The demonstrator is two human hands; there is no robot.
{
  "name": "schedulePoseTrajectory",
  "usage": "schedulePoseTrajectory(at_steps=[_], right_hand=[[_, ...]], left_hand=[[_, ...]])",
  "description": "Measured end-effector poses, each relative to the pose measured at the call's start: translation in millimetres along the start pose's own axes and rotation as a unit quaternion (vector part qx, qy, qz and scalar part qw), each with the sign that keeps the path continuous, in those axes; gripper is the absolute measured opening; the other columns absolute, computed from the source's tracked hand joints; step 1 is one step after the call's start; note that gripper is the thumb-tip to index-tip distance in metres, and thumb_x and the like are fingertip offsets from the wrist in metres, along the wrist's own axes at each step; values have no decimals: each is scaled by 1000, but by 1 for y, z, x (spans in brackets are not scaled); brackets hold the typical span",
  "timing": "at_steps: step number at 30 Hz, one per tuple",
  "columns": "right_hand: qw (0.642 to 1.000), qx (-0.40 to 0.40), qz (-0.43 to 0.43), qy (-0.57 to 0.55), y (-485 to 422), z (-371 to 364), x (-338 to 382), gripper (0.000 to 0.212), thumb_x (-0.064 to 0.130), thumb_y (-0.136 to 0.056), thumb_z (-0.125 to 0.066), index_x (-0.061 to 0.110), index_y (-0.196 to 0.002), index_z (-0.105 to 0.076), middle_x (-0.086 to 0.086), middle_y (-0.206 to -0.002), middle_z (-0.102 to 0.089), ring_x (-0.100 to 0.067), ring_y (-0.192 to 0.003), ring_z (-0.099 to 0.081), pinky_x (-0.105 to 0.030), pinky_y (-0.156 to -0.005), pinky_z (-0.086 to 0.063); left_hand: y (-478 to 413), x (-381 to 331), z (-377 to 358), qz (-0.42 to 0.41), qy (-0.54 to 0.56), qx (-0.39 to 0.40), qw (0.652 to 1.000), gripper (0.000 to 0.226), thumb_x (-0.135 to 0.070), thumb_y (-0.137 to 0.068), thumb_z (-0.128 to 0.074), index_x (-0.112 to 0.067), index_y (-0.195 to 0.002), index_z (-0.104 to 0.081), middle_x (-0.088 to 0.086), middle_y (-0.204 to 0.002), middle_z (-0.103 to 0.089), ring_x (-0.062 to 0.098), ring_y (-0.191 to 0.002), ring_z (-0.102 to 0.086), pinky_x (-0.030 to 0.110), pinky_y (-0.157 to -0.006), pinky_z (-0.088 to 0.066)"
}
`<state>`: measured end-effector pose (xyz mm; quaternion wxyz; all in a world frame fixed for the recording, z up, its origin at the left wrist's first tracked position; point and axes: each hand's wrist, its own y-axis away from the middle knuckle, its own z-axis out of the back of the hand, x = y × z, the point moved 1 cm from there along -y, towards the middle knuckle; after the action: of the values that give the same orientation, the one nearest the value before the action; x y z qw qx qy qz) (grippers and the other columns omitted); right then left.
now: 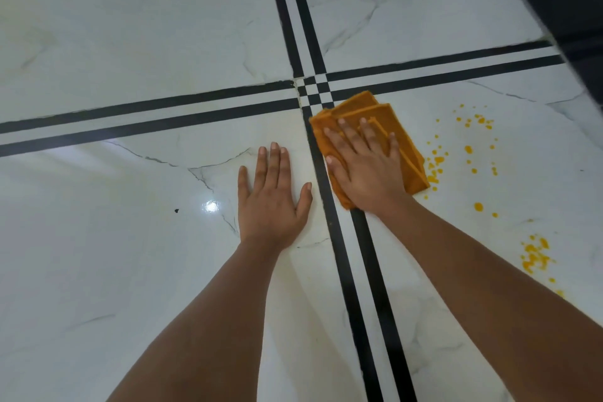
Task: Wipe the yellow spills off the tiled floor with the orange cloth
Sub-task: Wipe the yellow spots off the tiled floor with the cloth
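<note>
Single head-worn view, looking steeply down, close over tiled floor [130, 42]; wide-angle, forward-facing

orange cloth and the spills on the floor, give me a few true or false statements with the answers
1. The right hand lies flat on the orange cloth. True.
2. The left hand holds a second cloth. False: it rests bare and flat on the floor.
3. Yellow spills lie to the right of the cloth. True.
4. The floor is plain, with no lines. False: double black stripes cross near the cloth.
5. All spills are wiped away. False: a yellow patch remains near the right forearm too.
</note>
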<state>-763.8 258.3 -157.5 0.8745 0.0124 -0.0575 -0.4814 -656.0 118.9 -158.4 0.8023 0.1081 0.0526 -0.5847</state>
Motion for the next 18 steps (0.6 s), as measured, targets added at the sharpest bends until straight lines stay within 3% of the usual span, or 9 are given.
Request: schedulePoseTrajectory(at_steps=[3, 7, 10, 12, 16, 18], right_hand=[[999, -2, -33, -11, -9, 2, 13, 56, 54, -93, -11, 36, -146, -8, 4, -157, -11, -27, -144, -4, -59, -109, -2], [999, 23, 45, 15, 25, 1, 3, 60, 61, -89, -6, 40, -145, -2, 6, -157, -11, -24, -144, -6, -59, -109, -4], [999, 22, -36, -7, -12, 7, 1, 71, 69, -86, -17, 38, -145, 9, 4, -157, -10, -26, -143, -7, -59, -108, -8], [997, 28, -70, -19, -29, 10, 13, 76, 70, -85, -20, 34, -146, 6, 3, -157, -7, -27, -143, -4, -59, -109, -6], [1000, 25, 19, 5, 17, 3, 5, 67, 66, -88, -11, 36, -146, 2, 5, -157, -1, -23, -144, 4, -62, -110, -2], [1000, 24, 7, 7, 23, 3, -9, 64, 64, -88, -7, 38, -146, 0, 6, -157, -3, -24, -144, 2, -62, -109, -1]], left_hand=[[0, -1, -1, -2, 0, -3, 1000, 74, -56, -85, 4, -15, -147, 5, 2, -156, 5, 16, -141, 13, 42, -113, 8], [-1, 0, 0, 0, 7, -4, 1000, 75, -57, -85, 3, -15, -147, 3, 3, -157, 3, 16, -142, 11, 42, -113, 8], [0, 0, 0, 1, 1, 3, 1000, 76, -57, -83, 6, -15, -147, 6, 2, -156, 6, 17, -142, 13, 43, -114, 7], [-1, 0, -1, 0, 1, 3, 1000, 76, -57, -83, 6, -16, -147, 6, 2, -156, 7, 17, -142, 13, 43, -115, 7], [0, 0, -1, 0, 4, 6, 1000, 76, -58, -83, 6, -16, -147, 7, 2, -156, 8, 17, -141, 15, 43, -115, 8], [-1, 1, -2, 0, -2, 5, 1000, 76, -58, -82, 7, -17, -147, 8, 2, -156, 9, 17, -141, 15, 43, -115, 8]])
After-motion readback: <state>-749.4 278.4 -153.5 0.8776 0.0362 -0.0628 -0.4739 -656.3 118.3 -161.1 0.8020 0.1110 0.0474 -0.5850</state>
